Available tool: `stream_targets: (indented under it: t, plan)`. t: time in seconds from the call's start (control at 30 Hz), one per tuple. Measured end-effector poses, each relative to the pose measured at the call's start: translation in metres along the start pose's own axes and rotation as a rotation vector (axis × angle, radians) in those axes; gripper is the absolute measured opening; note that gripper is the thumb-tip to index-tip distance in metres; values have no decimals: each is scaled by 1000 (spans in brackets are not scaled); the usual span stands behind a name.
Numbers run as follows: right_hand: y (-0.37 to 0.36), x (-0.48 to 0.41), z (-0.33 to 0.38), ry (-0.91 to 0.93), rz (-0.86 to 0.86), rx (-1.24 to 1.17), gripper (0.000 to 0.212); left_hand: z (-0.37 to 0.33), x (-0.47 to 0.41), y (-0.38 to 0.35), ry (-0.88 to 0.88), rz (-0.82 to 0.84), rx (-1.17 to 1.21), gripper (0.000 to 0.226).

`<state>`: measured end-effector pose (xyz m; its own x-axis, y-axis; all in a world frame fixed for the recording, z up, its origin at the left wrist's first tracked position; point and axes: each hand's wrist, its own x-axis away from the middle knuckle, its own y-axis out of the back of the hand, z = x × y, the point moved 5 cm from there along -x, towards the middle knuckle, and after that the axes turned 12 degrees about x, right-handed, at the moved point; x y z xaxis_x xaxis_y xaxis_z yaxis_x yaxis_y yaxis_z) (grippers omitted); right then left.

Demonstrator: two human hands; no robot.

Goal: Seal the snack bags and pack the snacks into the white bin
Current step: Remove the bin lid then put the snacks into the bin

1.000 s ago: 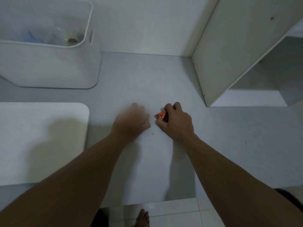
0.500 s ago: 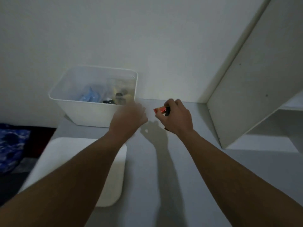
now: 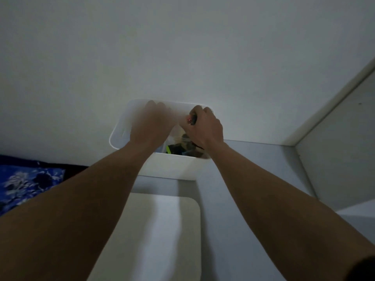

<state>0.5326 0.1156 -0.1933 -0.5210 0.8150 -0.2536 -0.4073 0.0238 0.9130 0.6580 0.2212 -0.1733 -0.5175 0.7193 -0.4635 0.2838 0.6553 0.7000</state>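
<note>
**While Both Hands Hung Over the Bin, the Drop Could Go Astray**

While we held both arms out toward twelve o'clock, our right hand (image 3: 205,128) was curled round a small dark item with a red mark (image 3: 191,119). It pinched the item above the far rim of the white rectangular plastic bin (image 3: 168,167), at the bin's one o'clock. We could not tell whether that item was a sealed snack, because it was small and the light was dim. Our left hand (image 3: 151,124) hovered over the bin's eleven o'clock side. It was smeared by motion, so we could not tell whether its fingers were straight or curled, or held anything. Dark packets and a bright green strip (image 3: 168,149) lay inside the bin, which stood on the pale grey tabletop (image 3: 253,169) against the wall.

We judged this packing step nearly done, with only the release left. The item hung close to the far rim, so an early release could send it down behind the bin. The blurred left hand, just beside the right, could also knock it loose. A flat white board with rounded corners (image 3: 162,230) lay at the bin's six o'clock. A blue patterned cloth (image 3: 24,183) lay at eight o'clock, and a white cabinet panel (image 3: 334,149) stood at three.
</note>
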Motion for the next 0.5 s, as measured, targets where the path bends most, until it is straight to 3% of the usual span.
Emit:
stream_targets:
  t: [0.13, 0.3, 0.5]
  plan:
    - [-21, 0, -10, 34, 159, 110, 47, 14, -14, -12, -2, 35, 55, 28]
    - [-14, 2, -39, 19, 69, 271, 53, 6, -21, -42, -17, 133, 95, 31]
    - [-20, 15, -68, -66, 403, 256, 62, -16, -9, -82, -103, 309, -3, 41]
